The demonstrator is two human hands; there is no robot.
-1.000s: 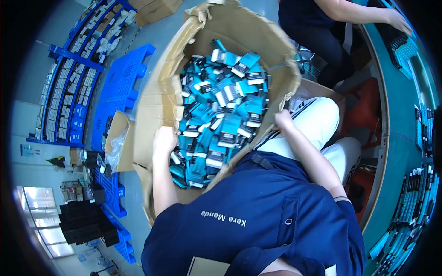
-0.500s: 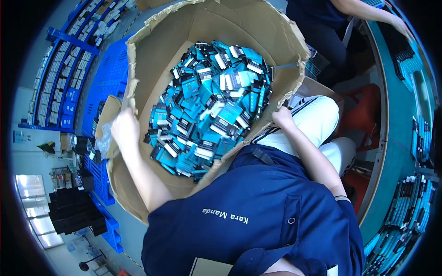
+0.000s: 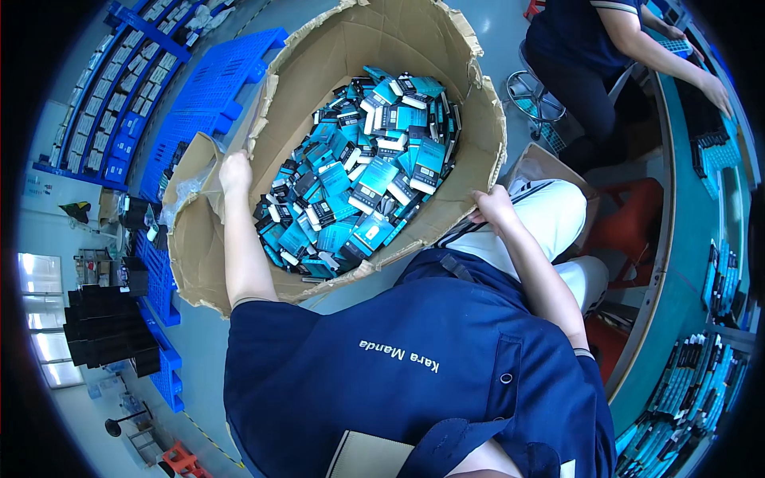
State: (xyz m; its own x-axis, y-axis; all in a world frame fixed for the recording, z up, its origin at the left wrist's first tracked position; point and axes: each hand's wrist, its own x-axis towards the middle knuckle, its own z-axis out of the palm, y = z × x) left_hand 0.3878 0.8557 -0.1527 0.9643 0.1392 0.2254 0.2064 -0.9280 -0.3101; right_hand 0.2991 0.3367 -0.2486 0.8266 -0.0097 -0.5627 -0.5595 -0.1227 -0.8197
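Note:
A large brown cardboard box (image 3: 315, 49) with torn, ragged rim stands in front of me. Inside lies a loose heap of small flat teal, black and white packages (image 3: 371, 185). My left hand (image 3: 235, 173) is closed over the box's left rim, the arm stretched across its near left part. On the right, my right hand (image 3: 495, 207) grips the near right rim, fingers curled around the cardboard edge. Both hands hold nothing but the box; some fingertips are hidden by the cardboard.
Blue plastic pallets (image 3: 209, 92) lie left of the box, near blue shelving (image 3: 119, 95). A green workbench (image 3: 665, 295) with stacked teal packages runs along the right, red stools (image 3: 629, 219) beneath it. Another person (image 3: 578, 56) works at its far end beside a round metal stool (image 3: 535, 97).
The box has shifted and turned slightly leftward in view, and its packages have slid about. Both hands stay on the rim. The other person's second hand now shows at the bench.

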